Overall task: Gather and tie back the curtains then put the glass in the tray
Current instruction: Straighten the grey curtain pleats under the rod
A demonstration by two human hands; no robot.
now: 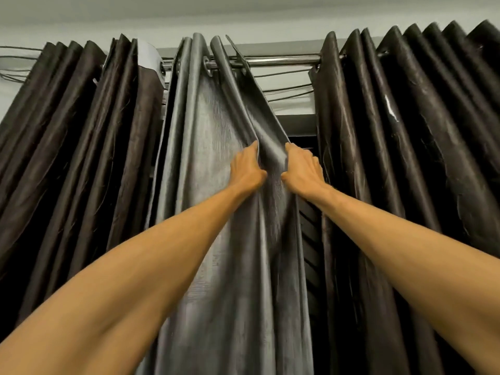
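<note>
Two bare forearms (162, 253) reach upward. The left grip (247, 169) pinches a fold of the grey curtain (216, 125), with the thumb lying up along the crease. Just right of it, the right grip (303, 171) curls its fingers round the same curtain's free edge. The curtain hangs above and below both grips from rings on a metal rod (281, 60). A brown curtain (67, 117) is bunched left of the left grip, and a black curtain (405, 117) right of the right grip. Slats (308, 226) show below the right grip.

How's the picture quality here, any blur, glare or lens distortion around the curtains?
Head view: wide-angle distortion fans the dark side curtains outward; soft sheen streaks the grey middle curtain; its lower folds look blurred; left hand and right hand look fairly sharp.
</note>
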